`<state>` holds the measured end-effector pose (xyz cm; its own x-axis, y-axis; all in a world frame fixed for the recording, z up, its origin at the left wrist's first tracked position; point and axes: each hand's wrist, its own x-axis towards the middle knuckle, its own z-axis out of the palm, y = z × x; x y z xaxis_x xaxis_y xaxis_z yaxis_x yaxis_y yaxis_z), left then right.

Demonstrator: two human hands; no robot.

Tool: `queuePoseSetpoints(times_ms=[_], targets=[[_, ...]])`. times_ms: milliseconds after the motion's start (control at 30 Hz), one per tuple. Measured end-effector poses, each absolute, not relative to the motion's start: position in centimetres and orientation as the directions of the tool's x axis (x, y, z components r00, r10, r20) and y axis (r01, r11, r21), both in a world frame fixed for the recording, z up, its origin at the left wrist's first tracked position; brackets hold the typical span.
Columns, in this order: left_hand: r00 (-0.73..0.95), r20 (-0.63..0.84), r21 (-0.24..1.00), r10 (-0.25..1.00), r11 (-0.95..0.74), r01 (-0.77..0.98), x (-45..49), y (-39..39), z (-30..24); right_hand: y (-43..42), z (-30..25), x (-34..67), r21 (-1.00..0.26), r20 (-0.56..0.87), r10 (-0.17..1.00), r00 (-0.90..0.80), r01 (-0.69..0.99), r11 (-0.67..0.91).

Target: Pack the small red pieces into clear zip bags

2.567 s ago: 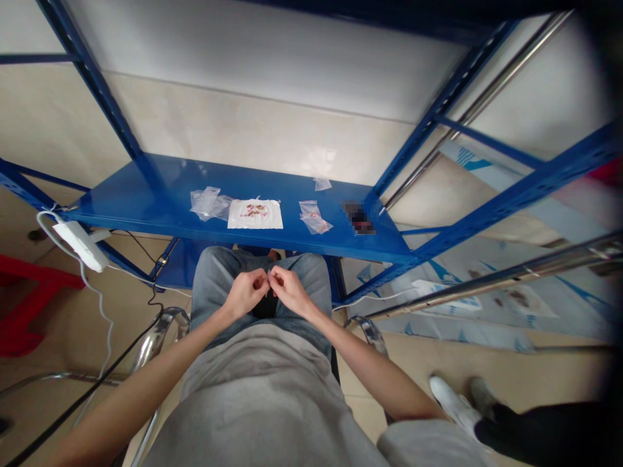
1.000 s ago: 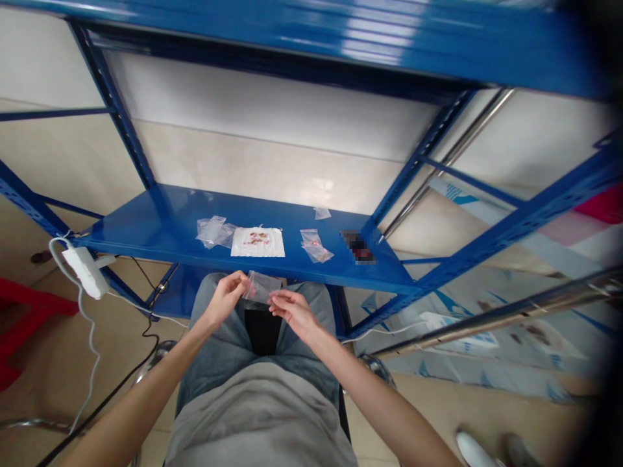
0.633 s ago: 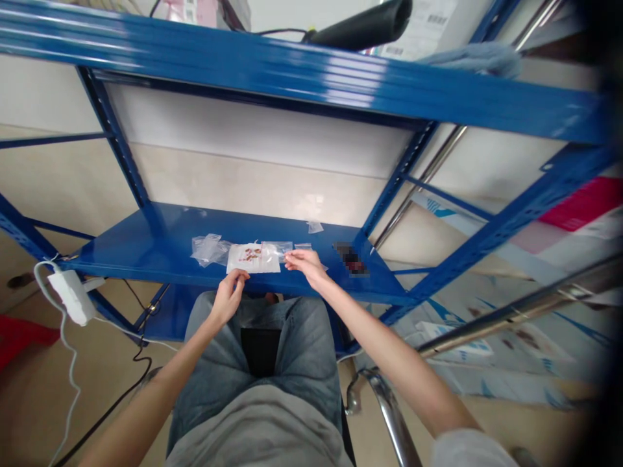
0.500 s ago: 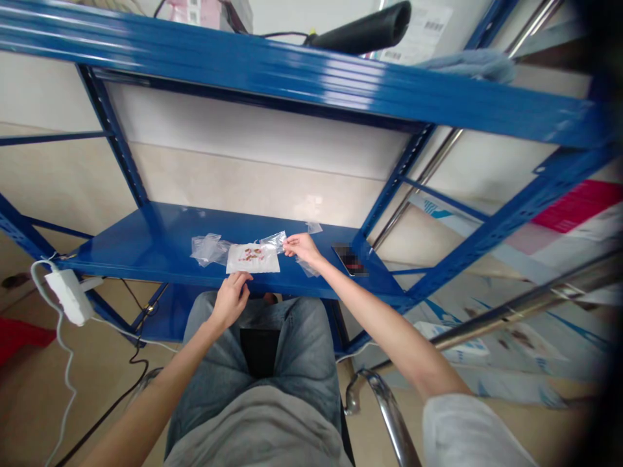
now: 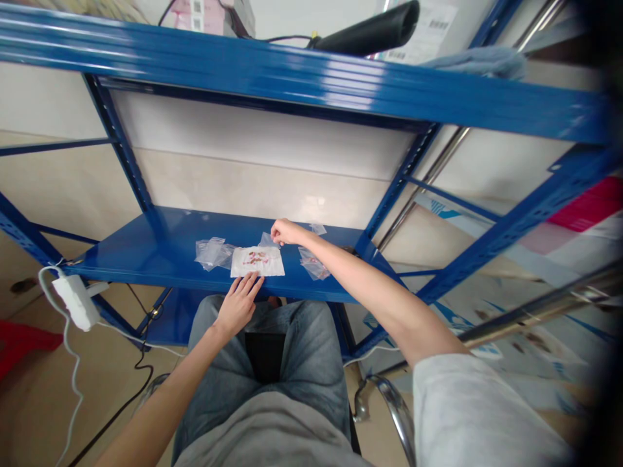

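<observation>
On the blue shelf lies a white sheet [image 5: 272, 266] with small red and brown pieces [image 5: 256, 257] scattered on its middle. My left hand [image 5: 239, 301] rests its spread fingers at the sheet's near edge. Just beyond the far edge, my right hand [image 5: 286, 232] is closed in a pinch on a small clear plastic bag [image 5: 266, 240]; the fingertips are partly hidden. Several clear plastic bags [image 5: 213, 253] lie in a heap left of the sheet. To its right, below my right forearm, are more clear bags [image 5: 314, 264] with some small reddish contents.
A blue shelf beam [image 5: 292, 74] crosses above the work surface, with a black tube [image 5: 370, 31] on top. Blue uprights [image 5: 403, 175] stand at both sides. A white power strip [image 5: 76, 301] hangs at the left. A metal chair armrest [image 5: 396, 408] is at lower right.
My right hand has moved left with the clear bag, toward the sheet's far edge. My left fingers have spread out at the near edge. The right forearm now covers most of the phone.
</observation>
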<state>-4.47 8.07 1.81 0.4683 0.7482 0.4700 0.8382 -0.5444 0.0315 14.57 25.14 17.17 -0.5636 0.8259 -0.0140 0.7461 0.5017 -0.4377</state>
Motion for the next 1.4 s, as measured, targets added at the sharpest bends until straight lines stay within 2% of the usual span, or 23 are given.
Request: queuePoseSetpoints(times_ms=[267, 633, 1033, 1400], targets=[[0.466, 0.465, 0.038, 0.752, -0.543, 0.839, -4.5, 8.0, 1.9, 25.5, 17.6, 14.1, -0.373, -0.034, 0.805, -0.592, 0.755, 0.539], [0.463, 0.453, 0.041, 0.762, -0.536, 0.843, -4.4, 8.1, 2.0, 26.4, 17.5, 13.6, -0.347, -0.001, 0.788, -0.615, 0.74, 0.577], [0.465, 0.46, 0.047, 0.757, -0.543, 0.838, -4.4, 8.1, 2.1, 26.3, 17.0, 14.1, -0.433, 0.066, 0.819, -0.57, 0.723, 0.538], [0.453, 0.484, 0.068, 0.749, -0.548, 0.834, -3.2, 7.9, 2.9, 26.4, 16.7, 14.1, -0.368, 0.107, 0.809, -0.577, 0.733, 0.572]])
